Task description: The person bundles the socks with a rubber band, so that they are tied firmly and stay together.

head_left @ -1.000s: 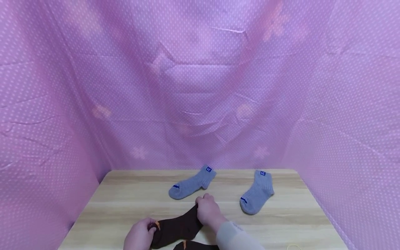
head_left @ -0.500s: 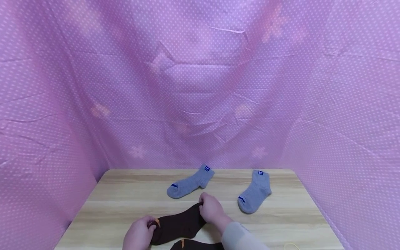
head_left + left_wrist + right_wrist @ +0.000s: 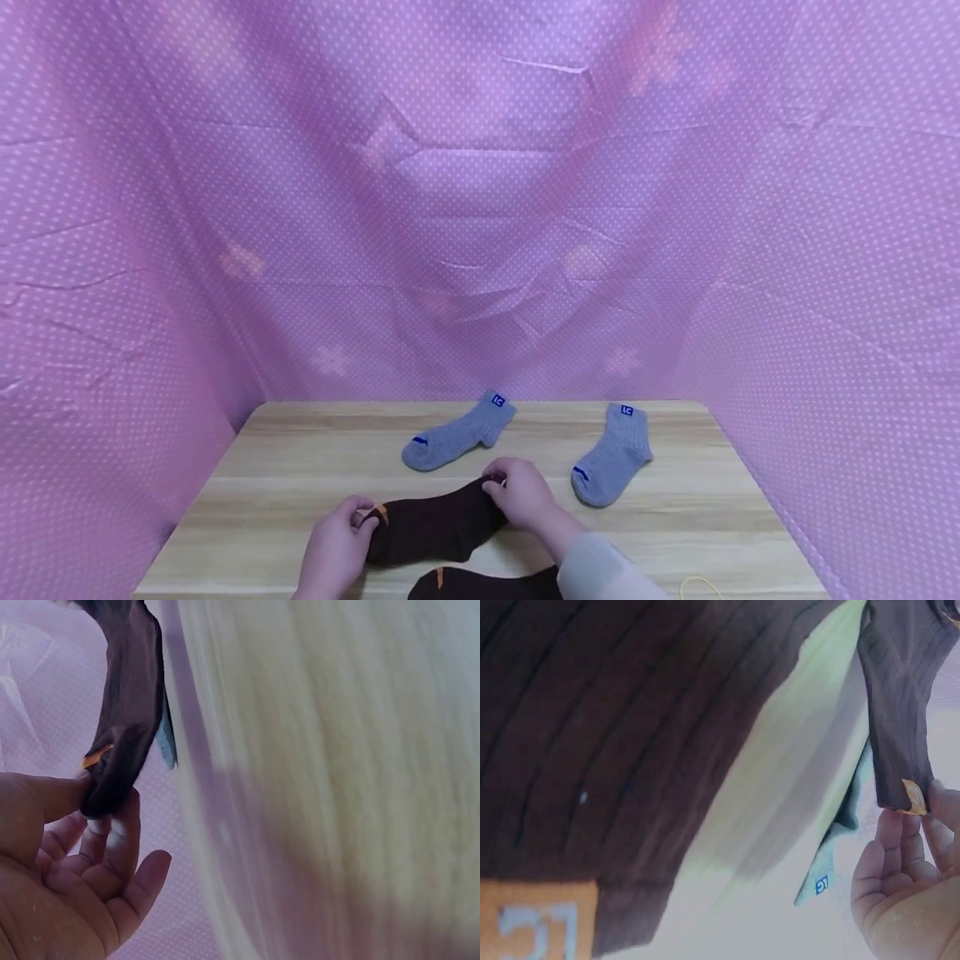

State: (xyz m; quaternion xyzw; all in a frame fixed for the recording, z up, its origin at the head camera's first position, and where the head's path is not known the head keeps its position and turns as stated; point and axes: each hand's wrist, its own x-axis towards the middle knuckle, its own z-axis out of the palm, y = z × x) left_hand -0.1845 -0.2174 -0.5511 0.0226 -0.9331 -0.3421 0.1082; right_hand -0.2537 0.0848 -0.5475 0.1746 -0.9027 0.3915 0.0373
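Observation:
A dark brown sock (image 3: 435,529) stretches between both hands near the front of the table. My left hand (image 3: 337,542) pinches its toe end, by a small orange mark; the left wrist view shows the thumb and fingers on the toe (image 3: 112,791). At the cuff, my right hand (image 3: 521,496) pinches the edge, and in the right wrist view its fingers are at the cuff's orange label (image 3: 913,796). A second dark brown sock (image 3: 487,586) lies in front, partly cut off by the frame; its ribbed cuff and orange label (image 3: 532,922) fill much of the right wrist view.
Two grey socks lie farther back on the wooden table (image 3: 285,475): one grey sock (image 3: 457,435) at the middle, the other grey sock (image 3: 615,458) to the right. A thin yellow loop (image 3: 701,581) is at the front right. Pink dotted cloth (image 3: 465,250) hangs around the table.
The held brown sock has shifted slightly away from me, and my right hand has moved a little to the right with the cuff. Both hands keep their pinch.

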